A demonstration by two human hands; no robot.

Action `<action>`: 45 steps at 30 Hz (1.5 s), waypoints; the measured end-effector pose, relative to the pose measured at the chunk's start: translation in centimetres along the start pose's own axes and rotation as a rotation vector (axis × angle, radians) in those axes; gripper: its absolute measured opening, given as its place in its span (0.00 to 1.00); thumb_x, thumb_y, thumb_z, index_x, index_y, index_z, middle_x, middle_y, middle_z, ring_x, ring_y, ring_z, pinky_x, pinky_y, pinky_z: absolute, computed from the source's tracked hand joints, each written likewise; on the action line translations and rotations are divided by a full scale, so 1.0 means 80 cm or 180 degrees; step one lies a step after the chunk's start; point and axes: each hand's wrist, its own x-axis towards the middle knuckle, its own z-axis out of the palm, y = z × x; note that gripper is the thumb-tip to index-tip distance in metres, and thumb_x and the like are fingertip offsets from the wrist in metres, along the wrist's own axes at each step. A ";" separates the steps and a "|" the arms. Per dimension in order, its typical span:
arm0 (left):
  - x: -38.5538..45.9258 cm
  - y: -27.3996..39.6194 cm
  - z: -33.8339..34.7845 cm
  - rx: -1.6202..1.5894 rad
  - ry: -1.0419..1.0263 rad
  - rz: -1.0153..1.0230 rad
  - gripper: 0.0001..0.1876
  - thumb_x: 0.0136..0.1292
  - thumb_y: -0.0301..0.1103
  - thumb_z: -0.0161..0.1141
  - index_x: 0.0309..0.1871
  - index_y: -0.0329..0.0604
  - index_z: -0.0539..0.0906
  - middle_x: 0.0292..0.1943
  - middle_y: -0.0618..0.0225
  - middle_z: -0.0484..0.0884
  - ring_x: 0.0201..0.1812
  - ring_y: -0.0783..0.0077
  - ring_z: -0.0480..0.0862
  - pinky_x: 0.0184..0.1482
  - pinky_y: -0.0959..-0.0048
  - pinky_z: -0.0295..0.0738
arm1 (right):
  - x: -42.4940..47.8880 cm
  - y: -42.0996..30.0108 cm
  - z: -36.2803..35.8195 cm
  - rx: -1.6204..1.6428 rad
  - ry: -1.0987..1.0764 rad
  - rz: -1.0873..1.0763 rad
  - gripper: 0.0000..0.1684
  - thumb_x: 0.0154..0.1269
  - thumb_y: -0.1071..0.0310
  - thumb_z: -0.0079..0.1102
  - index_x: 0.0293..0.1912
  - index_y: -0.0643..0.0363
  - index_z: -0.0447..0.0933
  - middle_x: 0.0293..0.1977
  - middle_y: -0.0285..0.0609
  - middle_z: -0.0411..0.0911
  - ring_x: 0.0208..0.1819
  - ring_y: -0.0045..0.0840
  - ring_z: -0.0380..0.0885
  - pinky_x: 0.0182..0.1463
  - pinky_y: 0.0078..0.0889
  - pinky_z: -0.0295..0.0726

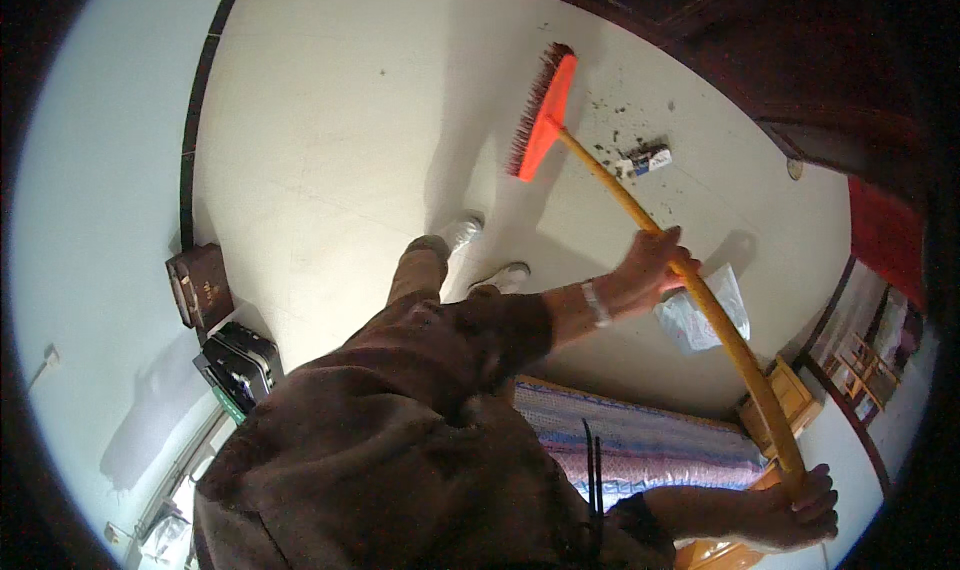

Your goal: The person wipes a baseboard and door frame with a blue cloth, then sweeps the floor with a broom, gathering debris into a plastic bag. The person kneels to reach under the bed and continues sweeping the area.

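A push broom with an orange plastic head point(550, 123) and dark bristles is on the pale floor, its bristle side turned toward the left. Its long yellow-brown handle point(724, 326) slants down to the right. My left hand point(655, 264), with a light band at the wrist, grips the handle partway along. Near the handle's upper end, my right hand point(806, 508) is closed around it. To the right of the broom head lie scattered dark crumbs point(616, 136) and a small crumpled white and blue packet point(649, 159).
A translucent plastic bag point(705, 311) lies on the floor behind the handle. A bed or mat with a striped cover point(637, 427) and a wooden furniture piece point(784, 401) stand at right. A brown case point(201, 285) and a black case point(244, 360) rest by the left wall.
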 end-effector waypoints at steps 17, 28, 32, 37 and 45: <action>0.039 0.024 -0.087 0.0625 0.0757 0.0048 0.13 0.62 0.38 0.50 0.30 0.36 0.65 0.24 0.61 0.72 0.27 0.63 0.78 0.30 0.68 0.78 | -0.070 0.087 -0.012 -0.1444 -0.0312 -0.0461 0.12 0.59 0.63 0.46 0.22 0.55 0.65 0.15 0.35 0.64 0.20 0.20 0.67 0.31 0.26 0.70; -0.056 0.160 -0.131 0.0175 0.1298 0.0952 0.14 0.63 0.40 0.48 0.33 0.35 0.68 0.27 0.60 0.74 0.28 0.65 0.77 0.34 0.70 0.77 | -0.099 0.121 0.080 0.0064 -0.0927 0.1019 0.19 0.62 0.52 0.44 0.21 0.50 0.56 0.13 0.29 0.53 0.17 0.18 0.56 0.22 0.26 0.61; -0.114 0.277 -0.284 0.0228 0.1930 0.1721 0.17 0.62 0.43 0.48 0.30 0.35 0.71 0.26 0.60 0.73 0.28 0.64 0.75 0.32 0.69 0.76 | -0.243 0.185 0.194 0.0274 -0.1604 0.1701 0.19 0.62 0.53 0.43 0.24 0.55 0.58 0.14 0.33 0.58 0.17 0.22 0.62 0.29 0.34 0.72; -0.207 0.447 -0.485 -0.0321 0.2486 0.2699 0.14 0.65 0.40 0.44 0.31 0.36 0.65 0.24 0.64 0.70 0.26 0.68 0.73 0.33 0.72 0.73 | -0.459 0.200 0.348 0.0968 -0.3371 0.2380 0.15 0.65 0.59 0.43 0.33 0.62 0.64 0.26 0.41 0.73 0.30 0.24 0.73 0.43 0.30 0.72; -0.179 0.656 -0.534 -0.0534 0.2904 0.2305 0.09 0.61 0.34 0.49 0.37 0.37 0.68 0.30 0.59 0.73 0.32 0.64 0.75 0.31 0.74 0.74 | -0.558 0.242 0.537 0.0772 -0.3203 0.2894 0.08 0.64 0.66 0.45 0.32 0.61 0.63 0.24 0.39 0.73 0.29 0.20 0.73 0.40 0.24 0.71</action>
